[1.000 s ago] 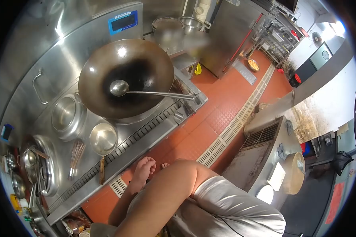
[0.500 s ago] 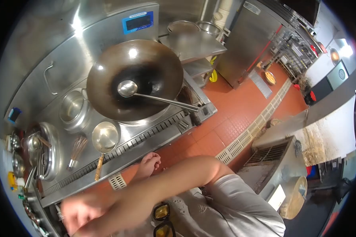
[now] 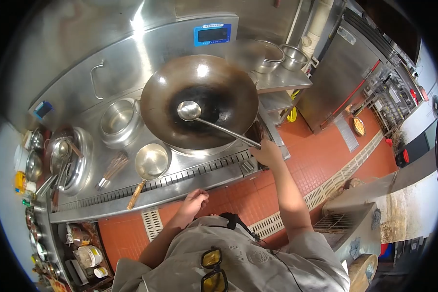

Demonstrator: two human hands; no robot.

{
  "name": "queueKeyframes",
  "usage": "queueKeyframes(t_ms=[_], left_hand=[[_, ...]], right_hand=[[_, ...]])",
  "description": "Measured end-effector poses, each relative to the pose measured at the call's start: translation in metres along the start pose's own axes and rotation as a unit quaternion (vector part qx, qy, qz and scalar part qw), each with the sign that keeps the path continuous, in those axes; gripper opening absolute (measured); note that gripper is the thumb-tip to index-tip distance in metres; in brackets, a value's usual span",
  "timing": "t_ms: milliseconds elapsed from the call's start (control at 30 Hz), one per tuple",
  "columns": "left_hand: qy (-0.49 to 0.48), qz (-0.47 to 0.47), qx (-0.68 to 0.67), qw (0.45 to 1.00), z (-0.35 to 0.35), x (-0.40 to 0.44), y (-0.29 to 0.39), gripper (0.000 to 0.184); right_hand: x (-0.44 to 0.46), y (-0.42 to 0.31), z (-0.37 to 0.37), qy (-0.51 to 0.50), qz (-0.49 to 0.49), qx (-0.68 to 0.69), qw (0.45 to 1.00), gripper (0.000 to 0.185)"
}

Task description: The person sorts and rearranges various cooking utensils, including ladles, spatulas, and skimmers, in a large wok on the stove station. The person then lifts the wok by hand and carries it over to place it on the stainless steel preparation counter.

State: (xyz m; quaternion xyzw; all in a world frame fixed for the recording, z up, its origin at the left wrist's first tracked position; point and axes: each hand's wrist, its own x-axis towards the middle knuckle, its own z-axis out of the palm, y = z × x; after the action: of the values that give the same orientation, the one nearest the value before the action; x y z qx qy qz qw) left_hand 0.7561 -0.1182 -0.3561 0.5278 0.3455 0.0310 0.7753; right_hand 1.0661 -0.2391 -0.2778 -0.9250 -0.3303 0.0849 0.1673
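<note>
A steel ladle (image 3: 189,111) rests with its bowl inside the large dark wok (image 3: 219,131), its long handle slanting over the near right rim. My right hand (image 3: 267,152) is at the handle's end, fingers closed round it and partly hidden from me. In front of my body, past the stove's front edge, my left hand (image 3: 194,202) hangs with its fingers curled in and nothing visible in them. Left of the wok lie a wooden-handled dipper (image 3: 152,161) and a bundled whisk (image 3: 113,170), with a steel pot (image 3: 118,117) behind them.
The stove's front edge (image 3: 146,197) runs between me and the wok. A basin of utensils (image 3: 85,160) sits at the left. Metal bowls (image 3: 294,57) stand on a side shelf (image 3: 282,80) at the back right. Below left are tubs (image 3: 88,255). The floor (image 3: 321,151) is red tile.
My right arm has swung from the lower left, across my body, out to the ladle's handle. My left hand stays curled near the stove edge. The view has turned, shifting the stove rightward.
</note>
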Motion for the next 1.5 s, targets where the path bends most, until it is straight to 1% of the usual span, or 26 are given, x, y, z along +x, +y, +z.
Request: queueKeyframes(t_ms=[33, 67, 133, 200, 233, 267, 333, 433, 533, 567, 667, 767, 867, 900, 1000, 1100, 1200, 1300, 1400, 1500], left_hand=[[0.002, 0.002, -0.001, 1.000, 0.001, 0.000, -0.001, 0.013], [0.005, 0.005, -0.003, 1.000, 0.001, -0.001, -0.001, 0.013], [0.012, 0.004, 0.001, 1.000, 0.002, -0.004, 0.002, 0.013], [0.021, -0.003, 0.013, 1.000, 0.004, -0.009, 0.007, 0.013], [0.022, -0.003, 0.014, 1.000, 0.003, -0.010, 0.007, 0.013], [0.023, -0.003, 0.015, 1.000, 0.003, -0.010, 0.006, 0.013], [0.022, -0.001, 0.015, 1.000, 0.003, -0.011, 0.007, 0.014], [0.021, 0.007, 0.008, 1.000, 0.001, -0.016, 0.005, 0.015], [0.019, 0.019, -0.002, 1.000, 0.001, -0.016, 0.000, 0.014], [0.019, 0.022, -0.004, 1.000, 0.000, -0.018, -0.002, 0.014], [0.024, 0.029, -0.016, 0.999, 0.001, -0.026, -0.005, 0.014], [0.029, 0.036, -0.028, 0.999, -0.003, -0.029, -0.008, 0.014], [0.040, 0.033, -0.035, 0.998, -0.006, -0.032, -0.011, 0.014], [0.044, 0.030, -0.036, 0.998, -0.006, -0.032, -0.012, 0.015], [0.047, 0.030, -0.036, 0.998, -0.005, -0.034, -0.012, 0.014], [0.044, 0.034, -0.034, 0.998, -0.005, -0.034, -0.015, 0.015], [0.051, 0.027, -0.038, 0.998, -0.004, -0.034, -0.017, 0.015], [0.050, 0.028, -0.037, 0.998, -0.002, -0.035, -0.017, 0.015], [0.055, 0.035, -0.037, 0.997, -0.001, -0.038, -0.015, 0.016], [0.062, 0.038, -0.042, 0.996, -0.002, -0.041, -0.014, 0.017]], right_hand=[[0.002, 0.001, 0.002, -0.013, -0.015, 0.006, 1.000, 0.047], [0.005, 0.001, 0.003, -0.083, 0.014, 0.059, 0.995, 0.044], [0.007, -0.008, -0.009, -0.222, 0.073, 0.162, 0.959, 0.038], [0.010, -0.013, -0.004, -0.333, 0.099, 0.284, 0.894, 0.029], [0.011, -0.016, 0.001, -0.385, 0.111, 0.341, 0.851, 0.025], [0.013, -0.017, 0.007, -0.410, 0.142, 0.403, 0.806, 0.022], [0.012, -0.023, 0.022, -0.452, 0.201, 0.518, 0.698, 0.016], [0.005, -0.038, 0.036, -0.443, 0.245, 0.639, 0.579, 0.013], [-0.004, -0.055, 0.043, -0.398, 0.273, 0.674, 0.560, 0.013], [-0.005, -0.059, 0.043, -0.393, 0.268, 0.660, 0.581, 0.012], [-0.006, -0.061, 0.044, -0.309, 0.246, 0.615, 0.682, 0.009], [-0.005, -0.053, 0.028, -0.287, 0.174, 0.552, 0.763, 0.006], [0.000, -0.039, 0.031, -0.235, 0.159, 0.509, 0.812, 0.006], [-0.001, -0.036, 0.026, -0.232, 0.147, 0.504, 0.819, 0.009], [-0.005, -0.038, 0.020, -0.215, 0.141, 0.442, 0.859, 0.008], [-0.013, -0.044, 0.017, -0.234, 0.152, 0.423, 0.862, 0.008], [-0.020, -0.046, 0.024, -0.232, 0.159, 0.475, 0.834, 0.009], [-0.025, -0.048, 0.032, -0.258, 0.159, 0.520, 0.799, 0.010], [-0.032, -0.053, 0.037, -0.247, 0.118, 0.463, 0.843, 0.011], [-0.045, -0.061, 0.034, -0.202, 0.058, 0.355, 0.911, 0.017]])
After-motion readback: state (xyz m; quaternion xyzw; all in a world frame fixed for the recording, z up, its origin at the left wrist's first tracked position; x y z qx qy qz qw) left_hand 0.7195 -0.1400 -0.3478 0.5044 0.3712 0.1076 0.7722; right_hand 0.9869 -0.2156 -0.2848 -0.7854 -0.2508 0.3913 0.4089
